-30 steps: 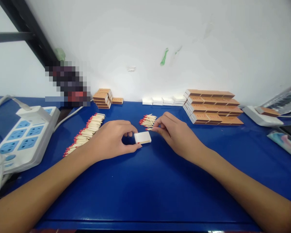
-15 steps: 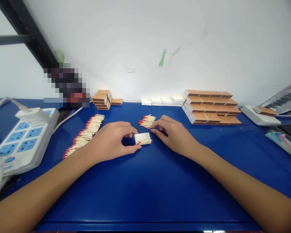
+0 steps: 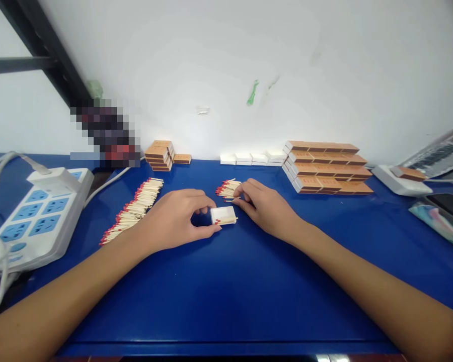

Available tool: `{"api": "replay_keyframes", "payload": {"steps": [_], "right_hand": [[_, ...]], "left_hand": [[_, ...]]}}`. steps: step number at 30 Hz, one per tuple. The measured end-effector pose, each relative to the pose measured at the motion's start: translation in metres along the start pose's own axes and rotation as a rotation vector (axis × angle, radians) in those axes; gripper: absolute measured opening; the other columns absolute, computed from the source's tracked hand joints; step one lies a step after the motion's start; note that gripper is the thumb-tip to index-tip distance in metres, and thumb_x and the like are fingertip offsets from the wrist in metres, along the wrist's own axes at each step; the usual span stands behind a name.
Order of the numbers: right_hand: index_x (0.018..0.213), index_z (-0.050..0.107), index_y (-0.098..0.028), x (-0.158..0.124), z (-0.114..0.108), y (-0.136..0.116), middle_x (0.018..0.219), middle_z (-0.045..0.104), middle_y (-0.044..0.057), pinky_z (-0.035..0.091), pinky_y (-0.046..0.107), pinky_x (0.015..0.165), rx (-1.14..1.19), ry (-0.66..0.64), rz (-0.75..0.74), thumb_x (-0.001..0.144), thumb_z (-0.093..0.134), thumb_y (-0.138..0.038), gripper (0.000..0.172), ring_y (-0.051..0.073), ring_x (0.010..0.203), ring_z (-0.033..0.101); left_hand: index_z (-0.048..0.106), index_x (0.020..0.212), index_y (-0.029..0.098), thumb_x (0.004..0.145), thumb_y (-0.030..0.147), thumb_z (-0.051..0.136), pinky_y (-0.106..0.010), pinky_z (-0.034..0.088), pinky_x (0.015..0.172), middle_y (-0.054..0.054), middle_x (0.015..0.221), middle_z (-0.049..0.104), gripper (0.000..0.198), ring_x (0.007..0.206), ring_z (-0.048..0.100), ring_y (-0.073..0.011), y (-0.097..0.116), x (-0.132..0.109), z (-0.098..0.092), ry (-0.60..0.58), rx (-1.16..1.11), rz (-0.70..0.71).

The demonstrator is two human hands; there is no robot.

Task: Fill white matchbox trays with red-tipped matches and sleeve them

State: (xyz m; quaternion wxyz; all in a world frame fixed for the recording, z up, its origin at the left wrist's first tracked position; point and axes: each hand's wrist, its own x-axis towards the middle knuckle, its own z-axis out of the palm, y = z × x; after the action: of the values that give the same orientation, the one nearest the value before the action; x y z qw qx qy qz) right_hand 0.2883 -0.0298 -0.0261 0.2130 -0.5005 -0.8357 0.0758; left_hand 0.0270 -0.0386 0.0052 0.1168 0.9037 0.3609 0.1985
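Note:
A small white matchbox tray (image 3: pixel 223 215) lies on the blue table (image 3: pixel 226 291) with a few red-tipped matches in it. My left hand (image 3: pixel 177 218) pinches its left end between thumb and forefinger. My right hand (image 3: pixel 266 208) rests just right of the tray, fingers curled, with its fingertips at the small heap of matches (image 3: pixel 226 188) behind the tray. I cannot see whether those fingertips hold a match.
A long row of matches (image 3: pixel 134 208) lies at the left. Stacked brown matchbox sleeves (image 3: pixel 326 166) stand at the back right, a smaller stack (image 3: pixel 160 153) at the back left, white trays (image 3: pixel 251 158) along the wall. A power strip (image 3: pixel 41 213) sits far left, a phone (image 3: pixel 451 203) far right.
My right hand brought matches down into the tray, then drew back to the small heap. Matches now lie in the tray. My left hand kept its hold.

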Motion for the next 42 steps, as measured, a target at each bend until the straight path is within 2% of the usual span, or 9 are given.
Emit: {"api": "replay_keyframes", "payload": {"steps": [10,16,23,28,33,42], "right_hand": [[0.102,0.060,-0.021,0.001,-0.001,-0.001,0.104,0.062,0.006,0.040,0.029,0.066,-0.055,-0.053,0.017,0.107,0.054,-0.025,0.009,0.017,0.075,0.058],[0.104,0.059,-0.020,-0.002,-0.010,-0.007,0.108,0.062,0.008,0.043,0.032,0.068,-0.117,-0.058,0.027,0.108,0.050,-0.025,0.011,0.020,0.078,0.059],[0.098,0.059,-0.022,-0.007,-0.013,-0.005,0.103,0.064,0.006,0.045,0.032,0.072,0.018,-0.034,0.054,0.107,0.051,-0.027,0.013,0.020,0.080,0.062],[0.099,0.060,-0.022,-0.007,-0.011,0.003,0.103,0.065,0.006,0.045,0.033,0.071,-0.010,-0.057,0.069,0.106,0.051,-0.026,0.013,0.019,0.077,0.061],[0.099,0.061,-0.021,-0.007,-0.013,-0.001,0.103,0.065,0.006,0.043,0.032,0.066,-0.020,-0.092,0.083,0.107,0.053,-0.031,0.015,0.018,0.074,0.059],[0.099,0.062,-0.022,-0.009,-0.010,0.001,0.099,0.063,0.004,0.042,0.032,0.067,-0.001,-0.059,0.038,0.105,0.059,-0.031,0.011,0.017,0.074,0.058]], "left_hand": [[0.077,0.103,0.023,0.089,0.041,0.077,-0.029,0.046,0.070,-0.002,0.089,0.071,0.023,0.080,0.065,-0.0180,-0.001,0.000,0.000,-0.001,0.006,-0.011],[0.077,0.102,0.022,0.089,0.042,0.076,-0.030,0.046,0.069,-0.002,0.089,0.072,0.024,0.082,0.066,-0.0186,-0.003,0.001,0.001,0.008,0.042,-0.027],[0.077,0.104,0.021,0.088,0.043,0.077,-0.032,0.048,0.071,-0.003,0.091,0.073,0.028,0.084,0.068,-0.0207,-0.003,0.001,0.001,0.020,0.079,-0.100],[0.077,0.104,0.021,0.088,0.045,0.076,-0.032,0.048,0.071,-0.003,0.091,0.074,0.029,0.084,0.068,-0.0209,-0.004,0.001,0.001,0.009,0.075,-0.110],[0.077,0.104,0.021,0.089,0.046,0.076,-0.032,0.048,0.071,-0.002,0.092,0.074,0.029,0.085,0.068,-0.0207,-0.003,0.000,0.001,0.003,0.064,-0.102],[0.076,0.102,0.021,0.089,0.045,0.075,-0.032,0.047,0.071,-0.001,0.090,0.072,0.027,0.084,0.067,-0.0197,-0.002,0.001,0.001,-0.014,0.050,-0.089]]}}
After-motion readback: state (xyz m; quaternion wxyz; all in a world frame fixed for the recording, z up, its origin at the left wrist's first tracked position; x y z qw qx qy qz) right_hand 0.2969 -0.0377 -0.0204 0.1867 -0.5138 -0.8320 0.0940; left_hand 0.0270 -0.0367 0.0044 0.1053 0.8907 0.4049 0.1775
